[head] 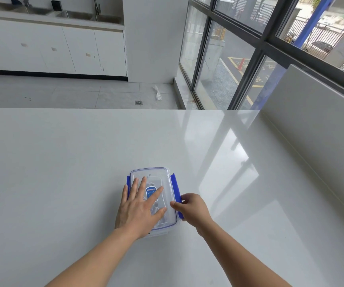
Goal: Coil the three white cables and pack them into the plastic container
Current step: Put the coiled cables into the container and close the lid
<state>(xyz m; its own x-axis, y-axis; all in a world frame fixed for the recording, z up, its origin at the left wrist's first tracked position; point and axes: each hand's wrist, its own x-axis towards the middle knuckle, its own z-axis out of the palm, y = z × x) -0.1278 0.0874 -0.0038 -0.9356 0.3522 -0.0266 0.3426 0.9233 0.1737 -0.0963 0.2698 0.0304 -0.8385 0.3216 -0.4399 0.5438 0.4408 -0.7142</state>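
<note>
A clear plastic container [168, 172] with a transparent lid and blue side latches sits on the white table. White cables [158, 221] show faintly through the lid, coiled inside. My left hand [140, 206] lies flat on the lid with fingers spread, pressing down. My right hand [193, 207] pinches the blue right latch [175, 186], which stands out from the container's side. The blue left latch [128, 181] is partly hidden by my left hand. A blue label on the lid shows between my fingers.
The glossy white table [63, 172] stretches wide all around the container. A raised white ledge [312, 131] borders its right side below large windows. Beyond the far edge lie a tiled floor and white cabinets with sinks.
</note>
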